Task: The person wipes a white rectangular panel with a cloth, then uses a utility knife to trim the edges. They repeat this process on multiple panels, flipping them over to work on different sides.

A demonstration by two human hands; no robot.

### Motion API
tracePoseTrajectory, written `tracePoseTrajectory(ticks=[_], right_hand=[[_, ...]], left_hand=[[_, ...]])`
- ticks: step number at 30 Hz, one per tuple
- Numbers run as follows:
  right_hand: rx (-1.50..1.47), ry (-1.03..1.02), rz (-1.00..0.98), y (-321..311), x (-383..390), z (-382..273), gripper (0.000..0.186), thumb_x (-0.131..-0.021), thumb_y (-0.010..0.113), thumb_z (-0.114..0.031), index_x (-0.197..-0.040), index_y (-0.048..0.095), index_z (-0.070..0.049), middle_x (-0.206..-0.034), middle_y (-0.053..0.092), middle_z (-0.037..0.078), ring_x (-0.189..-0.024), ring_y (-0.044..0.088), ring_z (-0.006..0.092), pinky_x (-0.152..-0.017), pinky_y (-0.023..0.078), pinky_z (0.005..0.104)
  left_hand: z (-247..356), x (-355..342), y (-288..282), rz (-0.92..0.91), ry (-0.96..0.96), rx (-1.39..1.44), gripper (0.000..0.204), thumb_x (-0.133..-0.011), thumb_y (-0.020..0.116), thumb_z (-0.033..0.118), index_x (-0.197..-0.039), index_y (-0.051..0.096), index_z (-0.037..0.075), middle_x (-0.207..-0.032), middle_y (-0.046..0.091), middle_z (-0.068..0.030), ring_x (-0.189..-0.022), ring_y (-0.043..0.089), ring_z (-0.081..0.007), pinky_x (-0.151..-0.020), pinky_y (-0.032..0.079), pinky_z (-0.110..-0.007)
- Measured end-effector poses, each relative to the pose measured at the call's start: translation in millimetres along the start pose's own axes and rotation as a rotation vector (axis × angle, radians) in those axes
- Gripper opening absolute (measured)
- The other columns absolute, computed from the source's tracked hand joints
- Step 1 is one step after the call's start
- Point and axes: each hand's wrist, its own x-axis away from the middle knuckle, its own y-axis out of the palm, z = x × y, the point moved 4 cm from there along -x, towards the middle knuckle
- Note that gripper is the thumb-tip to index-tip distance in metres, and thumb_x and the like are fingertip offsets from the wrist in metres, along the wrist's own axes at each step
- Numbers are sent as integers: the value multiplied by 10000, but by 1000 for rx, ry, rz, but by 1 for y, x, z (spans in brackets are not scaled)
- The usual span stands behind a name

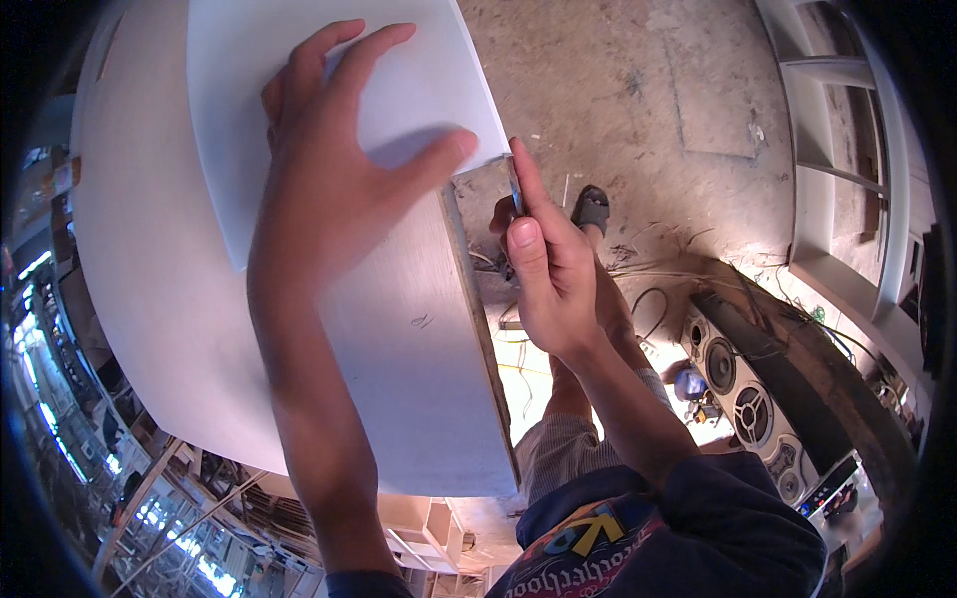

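Note:
A smooth white sheet (424, 75) lies on a large pale board (399, 399) with a rough, dark front edge. My left hand (344, 149) is over the sheet with fingers spread and thumb stretched towards its near right corner; it holds nothing. Whether its fingertips press on the sheet I cannot tell. Beside that corner, just off the board's edge, my right hand (553, 264) is closed around a utility knife (515, 194). Its thin metallic blade shows along my forefinger, which points up to the corner. My fingers and palm hide most of the handle.
Concrete floor (618, 80) stretches right of the board, with my sandalled foot (592, 207) on it. A tall speaker (748, 394) and loose cables (678, 274) lie at the lower right. White shelf frames (822, 214) stand at far right, wooden strips (249, 513) at lower left.

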Motion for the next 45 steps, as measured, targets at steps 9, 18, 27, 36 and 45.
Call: tracePoseTrajectory(ticks=[9, 18, 27, 36, 45], right_hand=[[-16, 138, 36, -1, 1, -15, 566, -1085, 494, -302, -1518, 400, 48, -979, 660, 156, -858, 599, 158, -828, 484, 292], [25, 360, 67, 0, -10, -21, 568, -1090, 486, -334, -1512, 413, 40, -904, 677, 145, -760, 560, 117, -741, 477, 280], [-146, 257, 18, -6, 2, -18, 568, -1103, 453, -340, -1538, 384, 18, -889, 596, 17, -813, 481, 55, -783, 431, 218], [-169, 280, 40, -19, 13, -2, 570, -1111, 427, -332, -1573, 328, -13, -834, 492, -23, -741, 416, 47, -681, 345, 207], [-123, 197, 2, -8, 7, -7, 557, -1089, 488, -294, -1548, 373, 1, -1238, 656, 216, -1143, 606, 187, -996, 452, 313]], left_hand=[[13, 14, 14, 46, -64, 44, 851, -764, 844, 262, -1509, 441, 189, -1593, 321, -141, -1470, 240, -391, -1183, 296, -508], [10, 14, 15, 16, -53, -7, 872, -781, 823, 286, -1535, 396, 182, -1615, 289, -145, -1490, 200, -397, -1198, 254, -531], [13, 11, 14, 0, -66, -53, 890, -793, 803, 324, -1544, 351, 169, -1618, 268, -164, -1500, 175, -398, -1213, 194, -529], [21, 8, 20, -29, -182, -122, 1053, -657, 872, 332, -1544, 318, 209, -1625, 241, -132, -1508, 181, -390, -1163, 136, -680], [9, 15, 8, -89, -100, 18, 957, -722, 844, 382, -1545, 386, 213, -1636, 268, -116, -1529, 153, -393, -1166, 125, -678]])
